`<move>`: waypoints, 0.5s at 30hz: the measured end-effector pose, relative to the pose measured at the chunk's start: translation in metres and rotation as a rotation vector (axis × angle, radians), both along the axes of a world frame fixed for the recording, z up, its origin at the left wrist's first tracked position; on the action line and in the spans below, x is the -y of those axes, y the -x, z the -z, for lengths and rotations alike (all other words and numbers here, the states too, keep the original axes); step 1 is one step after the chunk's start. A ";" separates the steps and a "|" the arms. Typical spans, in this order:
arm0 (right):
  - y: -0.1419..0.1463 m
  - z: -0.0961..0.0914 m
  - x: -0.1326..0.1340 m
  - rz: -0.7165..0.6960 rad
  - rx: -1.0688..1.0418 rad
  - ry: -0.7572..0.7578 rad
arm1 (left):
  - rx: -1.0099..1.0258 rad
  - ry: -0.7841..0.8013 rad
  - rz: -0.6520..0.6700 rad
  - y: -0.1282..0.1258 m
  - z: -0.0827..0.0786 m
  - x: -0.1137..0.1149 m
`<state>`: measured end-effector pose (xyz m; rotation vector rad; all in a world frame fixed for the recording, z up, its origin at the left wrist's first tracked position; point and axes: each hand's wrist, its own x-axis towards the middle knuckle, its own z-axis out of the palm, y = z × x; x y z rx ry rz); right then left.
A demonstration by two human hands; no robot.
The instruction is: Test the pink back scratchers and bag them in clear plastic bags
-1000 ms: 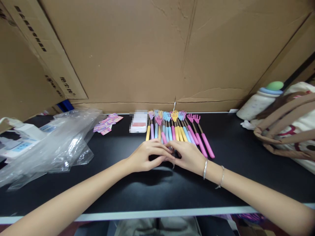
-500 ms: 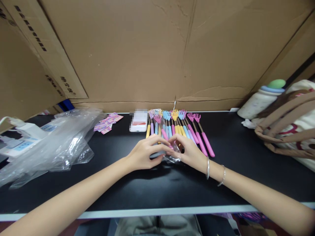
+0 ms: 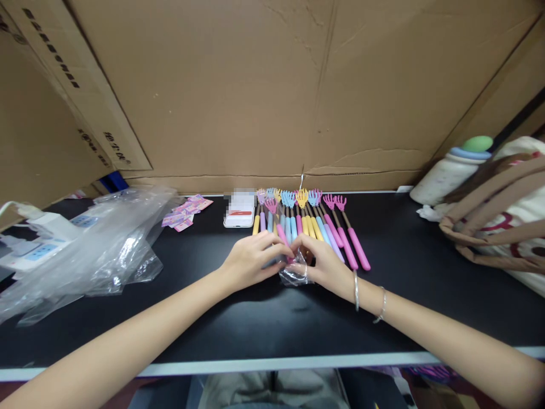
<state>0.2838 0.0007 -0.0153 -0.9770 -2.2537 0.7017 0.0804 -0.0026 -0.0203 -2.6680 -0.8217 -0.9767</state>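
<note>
A pink back scratcher (image 3: 281,232) lies slanted over the others, its claw head pointing away from me and its handle end between my hands. Clear plastic bag (image 3: 293,276) is bunched around that handle end and hangs just below my fingers. My left hand (image 3: 255,258) is closed at the handle end, fingers bent over it and the thumb below. From the other side my right hand (image 3: 321,258) pinches the plastic, its thumb and forefinger curved into a ring. Beneath and beyond them lies a row of back scratchers (image 3: 313,221) in yellow, blue, purple and pink.
Several clear plastic bags (image 3: 123,244) lie at the left, partly over a power strip (image 3: 38,253). Small printed cards (image 3: 187,211) and a phone (image 3: 239,216) lie at the back. A bottle (image 3: 447,173) and a fabric bag (image 3: 502,216) stand right. Cardboard (image 3: 238,91) walls the rear.
My left hand's fingers have closed in, and its thumb has come up toward the handle end. The bunched plastic has shifted slightly left. The other things lie as before.
</note>
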 end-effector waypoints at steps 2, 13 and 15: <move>0.000 0.001 0.001 0.001 0.006 -0.003 | -0.015 -0.033 0.004 0.000 0.000 0.001; -0.004 -0.006 -0.001 -0.105 0.088 -0.226 | 0.036 -0.124 0.026 0.003 -0.007 0.001; -0.004 -0.008 -0.002 -0.115 0.117 -0.316 | 0.027 -0.178 0.047 0.004 -0.009 0.001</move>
